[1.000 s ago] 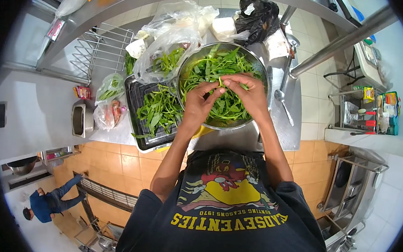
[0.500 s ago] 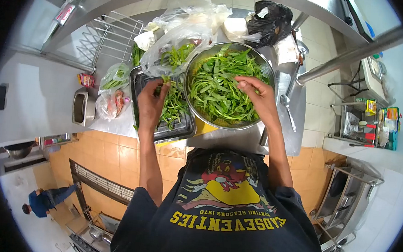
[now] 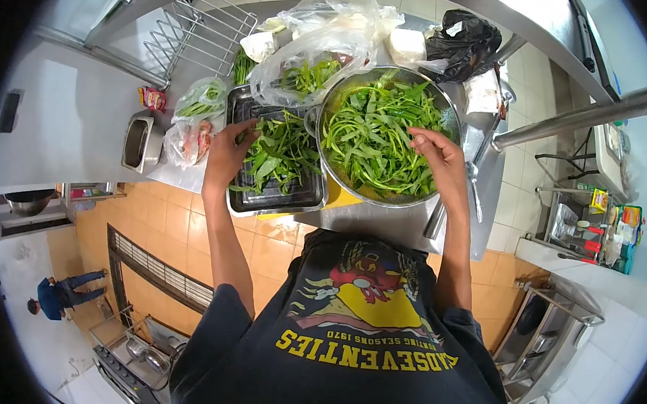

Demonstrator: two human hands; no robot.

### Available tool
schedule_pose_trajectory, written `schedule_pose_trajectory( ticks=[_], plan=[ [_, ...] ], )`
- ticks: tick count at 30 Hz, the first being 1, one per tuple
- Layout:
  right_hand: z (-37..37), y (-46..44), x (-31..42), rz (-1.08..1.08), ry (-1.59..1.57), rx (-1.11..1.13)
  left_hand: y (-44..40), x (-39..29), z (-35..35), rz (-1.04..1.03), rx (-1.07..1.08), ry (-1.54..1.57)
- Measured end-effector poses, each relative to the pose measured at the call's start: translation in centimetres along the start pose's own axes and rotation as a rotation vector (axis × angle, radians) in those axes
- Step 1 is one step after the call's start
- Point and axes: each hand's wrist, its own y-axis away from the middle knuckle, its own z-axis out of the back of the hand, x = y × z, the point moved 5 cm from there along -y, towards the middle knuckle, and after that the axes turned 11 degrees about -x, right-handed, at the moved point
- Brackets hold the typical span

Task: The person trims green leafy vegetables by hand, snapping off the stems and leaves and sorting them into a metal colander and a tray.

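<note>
My left hand (image 3: 228,158) is over the left side of a dark rectangular tray (image 3: 309,194), its fingertips at the edge of a pile of leafy greens (image 3: 278,151). Thumb and index finger are slightly apart there, and no stem shows between them. Over the right part of a round metal colander (image 3: 383,201) hovers my right hand (image 3: 444,165), with fingers loosely bent and nothing visible in them. Cut green stems and leaves (image 3: 375,138) fill much of the colander.
Clear plastic bags (image 3: 318,50), white blocks and a black bag (image 3: 463,46) lie behind. Left are a wire rack (image 3: 200,35), a small metal container (image 3: 142,143) and bagged food. A spoon (image 3: 475,189) lies right. Another person (image 3: 54,298) is far off, lower left.
From together over the colander, my hands have moved apart. My left hand went left to the tray's greens; my right stayed over the colander. The view has shifted, and the distant person appears farther away.
</note>
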Motion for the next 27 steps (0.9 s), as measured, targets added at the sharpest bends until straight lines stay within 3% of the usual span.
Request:
schedule_pose_trajectory(
  ticks=[3, 6, 9, 13, 17, 20, 23, 27],
  plan=[
    [0.2, 0.0, -0.1, -0.015, 0.02, 0.001, -0.3, -0.5, 0.1, 0.093, 0.042, -0.013],
    [0.3, 0.0, -0.5, -0.026, 0.012, -0.004, -0.1, 0.5, -1.2, -0.046, 0.009, 0.048],
    [0.3, 0.0, -0.8, -0.008, 0.006, -0.004, 0.5, 1.8, -4.6, -0.072, 0.168, -0.082],
    [0.3, 0.0, -0.8, -0.011, 0.018, 0.009, 4.1, 1.5, -9.8, -0.123, 0.066, -0.461],
    [0.6, -0.1, -0.8, -0.013, 0.03, 0.013, 3.1, 3.8, -9.0, 0.0, -0.043, -0.25],
    [1.0, -0.2, -1.1, -0.014, 0.033, 0.002, 2.0, 3.0, -6.1, -0.117, -0.173, -0.251],
    [1.2, -0.3, -1.1, -0.01, 0.013, -0.006, 1.8, 2.7, -5.2, -0.06, -0.002, -0.103],
    [1.8, -0.5, -1.5, 0.166, 0.164, -0.099, 1.7, 1.9, -5.0, 0.1, 0.21, -0.03]
  ],
)
